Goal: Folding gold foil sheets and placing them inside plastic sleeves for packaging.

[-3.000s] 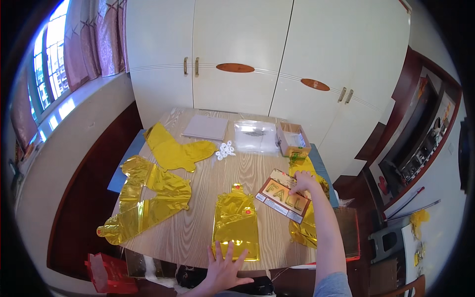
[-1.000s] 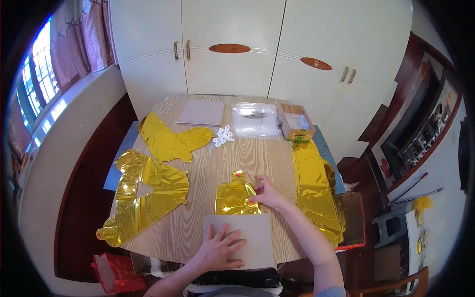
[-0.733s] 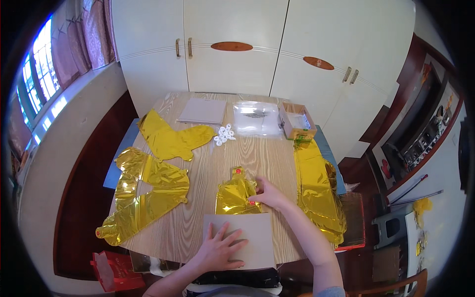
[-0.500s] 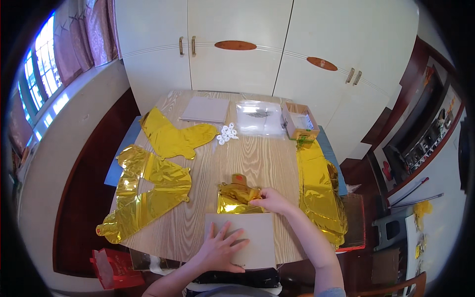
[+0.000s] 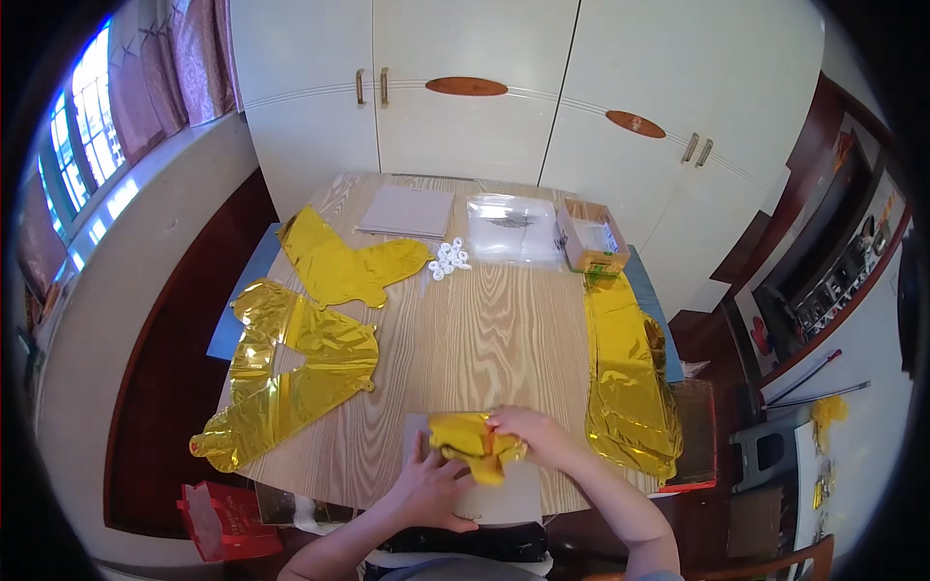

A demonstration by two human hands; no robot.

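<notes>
Currently the crumpled gold foil balloon is bunched into a short wad, long axis roughly left-right, one corner pointing down toward the person. It sits on a pale flat card at the near edge of the wooden surface.

Right hand: fingers closed on the wad's right end. Left hand: pressed flat on the card just below-left of the wad, fingers spread, touching the foil's edge.

Just right of the right hand: a long stack of flat gold foil, long axis running away from the person. Well left of the left hand: large gold foil shapes lying flat, another one further out.

Containers, far side, well beyond both hands: an open cardboard box, contents too small to tell; beside it a clear plastic bag lying flat, then a grey sheet stack. Small white rings are clustered loose on the surface, not in anything.
</notes>
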